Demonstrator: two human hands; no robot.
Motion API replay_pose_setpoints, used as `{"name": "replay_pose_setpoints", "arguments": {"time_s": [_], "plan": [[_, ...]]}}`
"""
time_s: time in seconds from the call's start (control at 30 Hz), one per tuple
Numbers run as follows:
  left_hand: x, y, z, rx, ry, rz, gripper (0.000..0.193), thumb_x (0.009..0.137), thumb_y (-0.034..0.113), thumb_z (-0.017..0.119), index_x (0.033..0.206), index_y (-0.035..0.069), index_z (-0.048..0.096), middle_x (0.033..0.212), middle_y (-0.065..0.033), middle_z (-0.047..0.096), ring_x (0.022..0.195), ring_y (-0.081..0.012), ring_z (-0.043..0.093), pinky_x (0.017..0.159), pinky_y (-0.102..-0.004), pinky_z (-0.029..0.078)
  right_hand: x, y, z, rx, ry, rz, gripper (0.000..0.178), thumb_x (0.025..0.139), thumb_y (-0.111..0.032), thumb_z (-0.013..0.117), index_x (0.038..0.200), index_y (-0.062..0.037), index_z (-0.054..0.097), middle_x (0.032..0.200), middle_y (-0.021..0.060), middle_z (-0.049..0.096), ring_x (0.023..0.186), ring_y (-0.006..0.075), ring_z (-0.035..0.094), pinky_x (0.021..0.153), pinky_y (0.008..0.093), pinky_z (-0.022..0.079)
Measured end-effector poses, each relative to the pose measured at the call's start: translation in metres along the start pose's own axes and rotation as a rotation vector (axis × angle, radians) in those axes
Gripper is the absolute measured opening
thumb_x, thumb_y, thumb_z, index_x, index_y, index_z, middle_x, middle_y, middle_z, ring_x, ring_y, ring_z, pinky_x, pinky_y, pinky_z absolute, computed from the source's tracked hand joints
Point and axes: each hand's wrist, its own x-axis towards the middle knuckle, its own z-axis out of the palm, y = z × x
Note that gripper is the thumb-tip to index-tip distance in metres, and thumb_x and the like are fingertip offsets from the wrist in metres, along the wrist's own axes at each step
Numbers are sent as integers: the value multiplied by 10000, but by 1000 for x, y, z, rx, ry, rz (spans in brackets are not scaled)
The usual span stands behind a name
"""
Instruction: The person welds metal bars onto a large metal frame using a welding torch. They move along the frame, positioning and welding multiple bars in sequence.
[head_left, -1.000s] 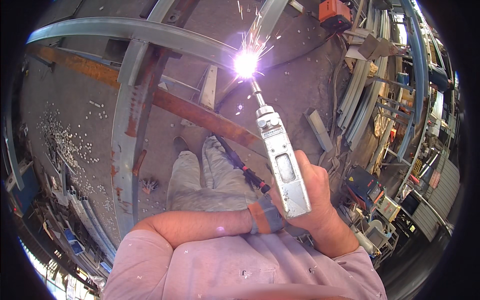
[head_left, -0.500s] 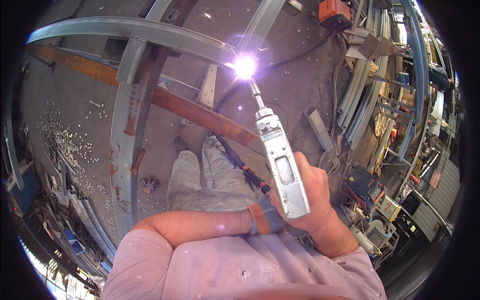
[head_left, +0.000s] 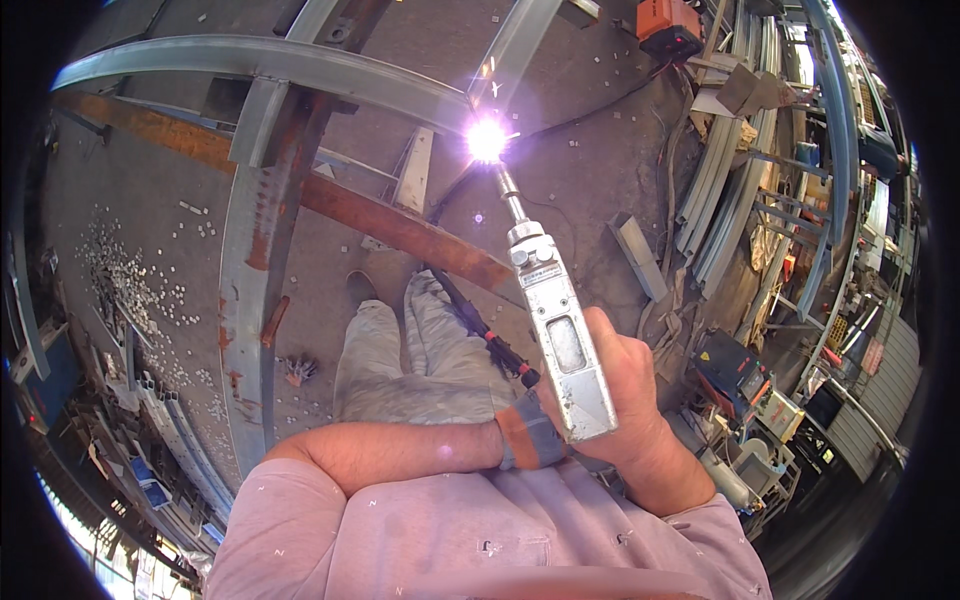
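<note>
My right hand [head_left: 630, 365] is wrapped round a silver handheld laser welding gun [head_left: 563, 340], which slants up and slightly left. At its nozzle a white-violet glare [head_left: 486, 141] burns against the end of a galvanized steel beam [head_left: 390, 85], hiding the contact point. A few orange sparks rise above the glare. My left hand [head_left: 530, 430], in a grey and orange glove, reaches across my body to just beside the gun's lower end. Its fingers are hidden behind the gun and my right hand. A black and red cable [head_left: 495, 345] runs beside my left glove.
A rusty beam [head_left: 410, 232] crosses below the frame, and an upright steel post [head_left: 250, 300] stands at left. Metal profiles [head_left: 735, 200] lie stacked at right, near an orange machine [head_left: 670, 28] and a black one [head_left: 733, 365]. Small metal pieces [head_left: 150, 280] litter the floor.
The gun's nozzle and the glare have shifted slightly left and toward me. Sparks now fly upward above the glare. My left arm looks unmoved.
</note>
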Motion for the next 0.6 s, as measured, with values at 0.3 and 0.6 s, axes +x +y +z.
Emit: {"name": "replay_pose_setpoints", "arguments": {"time_s": [0.3,0.6], "plan": [[-35,-11,24,818,5,101,428,1157,224,460,1575,134,445,1529,-91,550,1450,-188,516,1219,-351,450,-14,-1,5,-1,-11,22,390,804,-48,798,1141,29,618,834,155,722,714,367,748,648,396,585],[-39,9,94,-905,74,-250,372,1177,276,405,1529,169,460,1343,-47,598,1274,-127,590,1078,-305,518,-3,-4,2,43,-8,-46,488,783,-71,819,1211,54,620,901,153,733,747,352,759,661,398,593]]}}
